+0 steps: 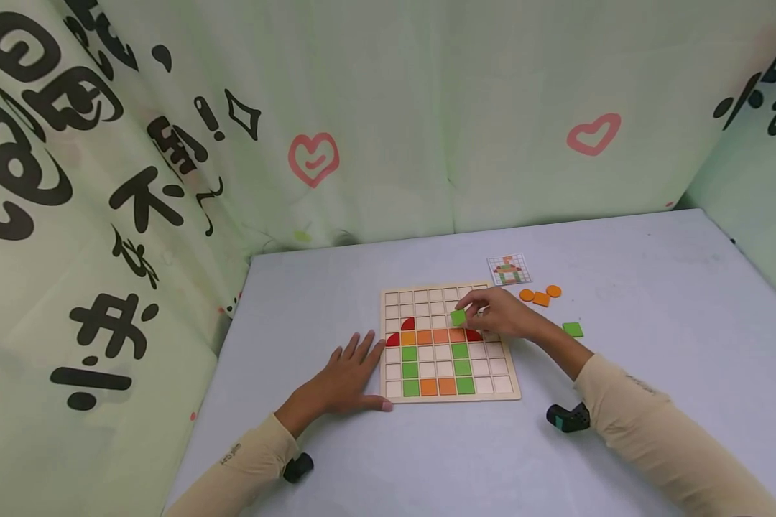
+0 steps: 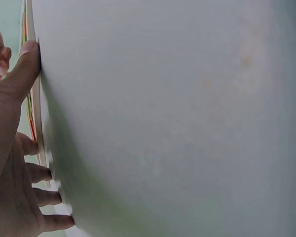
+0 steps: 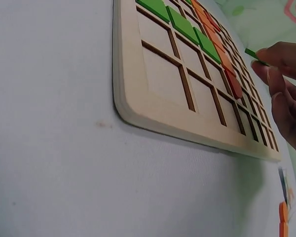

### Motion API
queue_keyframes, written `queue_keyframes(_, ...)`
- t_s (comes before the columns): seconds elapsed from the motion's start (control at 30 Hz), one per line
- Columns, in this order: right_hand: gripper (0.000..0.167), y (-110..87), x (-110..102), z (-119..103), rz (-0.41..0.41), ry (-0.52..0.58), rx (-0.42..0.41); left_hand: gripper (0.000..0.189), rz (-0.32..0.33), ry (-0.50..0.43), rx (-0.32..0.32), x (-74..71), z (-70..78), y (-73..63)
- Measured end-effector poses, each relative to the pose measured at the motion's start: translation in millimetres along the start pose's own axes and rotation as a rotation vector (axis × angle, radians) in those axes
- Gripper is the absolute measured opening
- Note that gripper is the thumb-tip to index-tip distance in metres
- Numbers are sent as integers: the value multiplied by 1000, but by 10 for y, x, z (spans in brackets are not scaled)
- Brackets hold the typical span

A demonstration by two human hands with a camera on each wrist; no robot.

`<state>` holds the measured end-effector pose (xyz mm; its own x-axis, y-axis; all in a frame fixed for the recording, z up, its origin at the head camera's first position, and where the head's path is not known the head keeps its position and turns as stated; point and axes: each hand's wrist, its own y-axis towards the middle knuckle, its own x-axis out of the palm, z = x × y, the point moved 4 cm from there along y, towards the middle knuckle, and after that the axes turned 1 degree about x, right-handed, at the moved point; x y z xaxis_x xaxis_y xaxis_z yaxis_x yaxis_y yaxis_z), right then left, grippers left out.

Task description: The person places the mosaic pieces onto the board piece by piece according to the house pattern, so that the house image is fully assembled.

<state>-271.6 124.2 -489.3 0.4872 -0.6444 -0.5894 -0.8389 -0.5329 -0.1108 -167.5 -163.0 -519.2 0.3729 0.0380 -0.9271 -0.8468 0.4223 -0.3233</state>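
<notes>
A wooden grid board (image 1: 451, 399) lies on the table, with green and orange square tiles and red quarter-round tiles set in its cells. Over the board, my right hand (image 1: 496, 313) pinches a green square tile (image 1: 458, 317) between thumb and fingertips. In the right wrist view that tile (image 3: 256, 56) is seen edge-on, raised above the cells. My left hand (image 1: 344, 380) has its fingers spread at the board's left edge, the thumb by the lower left corner. The left wrist view shows the left thumb (image 2: 25, 66) against the board's rim.
Behind the board lies a pattern card (image 1: 509, 269) with a coloured figure on a grid. Right of it are orange round tiles (image 1: 553, 291) and an orange square tile (image 1: 541, 299). A loose green tile (image 1: 573, 329) lies near the right forearm. Printed curtains surround the table.
</notes>
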Motion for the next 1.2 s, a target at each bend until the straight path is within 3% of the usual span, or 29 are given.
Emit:
queue_keyframes(0.27,25,145,159,-98,-12,3,36,117,-10,12,-10,10,-7,5)
queue_keyframes(0.53,26,291,297,-191,0,-71,-10,115,-7,-1,-2,-12,2,-6)
queue_keyframes(0.77,25,342,367,-245,-2,-90,11,115,-6,-2,-2,-16,4,-3)
queue_keyframes(1.2,24,381,436,-322,7,-285,-20,116,-6,-8,-4,-16,3,-9)
